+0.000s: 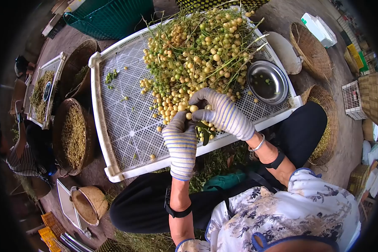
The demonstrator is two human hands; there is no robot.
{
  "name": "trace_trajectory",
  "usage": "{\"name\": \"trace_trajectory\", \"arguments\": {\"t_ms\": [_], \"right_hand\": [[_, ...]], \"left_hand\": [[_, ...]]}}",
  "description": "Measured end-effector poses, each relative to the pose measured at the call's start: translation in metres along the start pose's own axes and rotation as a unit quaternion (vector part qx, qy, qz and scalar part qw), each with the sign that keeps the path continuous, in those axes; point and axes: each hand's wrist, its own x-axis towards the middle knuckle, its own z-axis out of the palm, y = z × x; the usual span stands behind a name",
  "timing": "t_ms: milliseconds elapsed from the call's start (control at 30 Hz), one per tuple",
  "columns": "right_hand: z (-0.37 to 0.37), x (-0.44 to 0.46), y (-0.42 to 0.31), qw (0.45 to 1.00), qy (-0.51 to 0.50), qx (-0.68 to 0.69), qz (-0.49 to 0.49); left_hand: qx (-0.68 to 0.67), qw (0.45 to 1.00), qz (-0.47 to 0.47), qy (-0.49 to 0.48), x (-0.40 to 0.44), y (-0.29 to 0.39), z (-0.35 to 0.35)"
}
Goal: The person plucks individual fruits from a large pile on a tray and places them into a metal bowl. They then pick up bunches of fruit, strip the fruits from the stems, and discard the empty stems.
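A white perforated plastic tray lies before me, heaped with small round yellow-green fruits on thin green stems. Striped work gloves with grey fingertips cover both my hands. My left hand is closed at the near side of the heap, its fingertips pinched by a few yellow fruits. Coming from the right, my right hand curls its thumb and index finger around a yellow fruit. The two hands' fingertips nearly meet. Dark green leaves hang just below them. The stems between the fingers are mostly hidden.
A steel bowl with bits of green sits on the tray's right side. Baskets of fruit stand left and right. A green basket is behind the tray. Another person sits far left beside a second tray.
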Motion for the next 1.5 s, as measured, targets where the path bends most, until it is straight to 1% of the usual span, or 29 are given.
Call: {"name": "trace_trajectory", "arguments": {"t_ms": [100,133,167,233,333,367,400,433,467,500,567,600,667,733,833,867,967,1000,1067,1100,1133,1167,1233,1267,1333,1367,1400,1433,1500], "right_hand": [[-0.002,0.002,0.002,0.995,-0.046,0.049,0.068],[-0.007,0.0,0.0,0.983,-0.084,0.091,0.135],[-0.012,-0.001,0.006,0.963,-0.086,0.201,0.157],[-0.022,-0.002,0.024,0.886,-0.089,0.412,0.192],[-0.028,0.009,0.009,0.926,-0.098,0.349,0.107],[-0.027,0.011,0.006,0.94,-0.095,0.317,0.084],[-0.027,0.014,0.004,0.971,-0.159,0.176,0.032],[-0.029,0.014,-0.001,0.971,-0.208,0.103,0.048],[-0.025,0.013,0.003,0.977,-0.206,0.062,0.002],[-0.02,0.012,0.006,0.978,-0.205,0.021,-0.045],[-0.014,0.007,0.004,0.986,-0.161,0.024,-0.02],[-0.011,0.003,0.002,0.99,-0.138,0.025,-0.006],[-0.001,-0.003,0.003,0.997,-0.059,0.049,0.009],[0.009,-0.008,-0.001,0.998,0.029,0.056,0.021],[0.011,-0.006,0.0,0.982,0.077,0.158,0.064],[0.007,-0.005,0.009,0.93,0.053,0.336,0.137],[0.001,0.002,0.032,0.829,0.078,0.526,0.17],[-0.005,0.002,0.033,0.834,0.075,0.518,0.176],[-0.008,0.004,0.018,0.945,0.027,0.312,0.09],[-0.008,0.005,0.011,0.979,0.004,0.201,0.044],[-0.002,0.005,0.012,0.995,-0.024,0.09,-0.023],[0.001,0.004,-0.006,0.998,-0.064,-0.002,-0.019],[0.007,0.003,-0.007,0.991,-0.078,-0.108,-0.02],[0.01,0.006,-0.006,0.987,-0.053,-0.131,-0.074],[0.004,0.006,-0.008,0.988,-0.072,0.07,0.117],[0.0,0.006,-0.01,0.959,-0.078,0.17,0.211],[-0.005,0.006,0.0,0.924,-0.061,0.316,0.207],[-0.004,0.005,0.007,0.929,0.009,0.333,0.159],[-0.015,0.008,0.015,0.915,0.047,0.374,0.143]], "left_hand": [[-0.022,1.0,-0.018,0.004,-0.004,-0.005,-0.001],[-0.044,0.999,-0.028,-0.002,-0.005,-0.006,-0.001],[-0.065,0.997,-0.039,-0.009,-0.006,-0.003,-0.004],[-0.073,0.995,-0.055,-0.039,-0.006,0.0,-0.011],[-0.051,0.991,-0.062,-0.103,-0.004,-0.006,-0.022],[-0.043,0.992,-0.039,-0.115,-0.003,-0.006,-0.023],[-0.036,0.991,-0.015,-0.128,-0.001,-0.006,-0.022],[-0.03,0.99,0.01,-0.14,0.001,-0.005,-0.02],[-0.046,0.992,0.029,-0.113,0.002,-0.002,-0.018],[-0.053,0.992,-0.002,-0.111,0.002,0.002,-0.018],[-0.066,0.99,-0.065,-0.105,0.001,0.007,-0.021],[-0.032,0.994,-0.058,-0.09,0.0,0.003,-0.018],[-0.135,0.982,-0.122,-0.054,-0.004,0.007,-0.013],[-0.255,0.948,-0.189,-0.016,-0.006,0.003,-0.005],[-0.368,0.899,-0.235,-0.024,-0.007,0.01,-0.006],[-0.341,0.905,-0.252,-0.036,-0.006,0.012,-0.011],[-0.236,0.951,-0.202,-0.001,-0.006,0.012,-0.005],[-0.17,0.965,-0.198,-0.01,-0.004,0.01,-0.007],[-0.076,0.988,-0.135,-0.024,-0.002,0.003,-0.006],[-0.028,0.994,-0.102,-0.033,-0.002,0.001,-0.005],[-0.022,0.993,-0.1,-0.067,-0.001,0.0,-0.006],[0.03,0.996,-0.063,-0.063,0.0,-0.004,-0.004],[0.133,0.99,0.009,-0.05,0.001,-0.02,0.0],[0.05,0.994,-0.036,-0.085,0.001,-0.016,-0.004],[-0.033,0.991,-0.105,-0.075,-0.002,-0.007,-0.007],[-0.075,0.985,-0.139,-0.072,-0.004,-0.001,-0.008],[-0.148,0.969,-0.194,-0.042,-0.005,0.006,-0.009],[-0.151,0.965,-0.207,-0.048,-0.004,0.01,-0.014],[-0.157,0.958,-0.233,-0.063,-0.001,0.017,-0.027]]}}
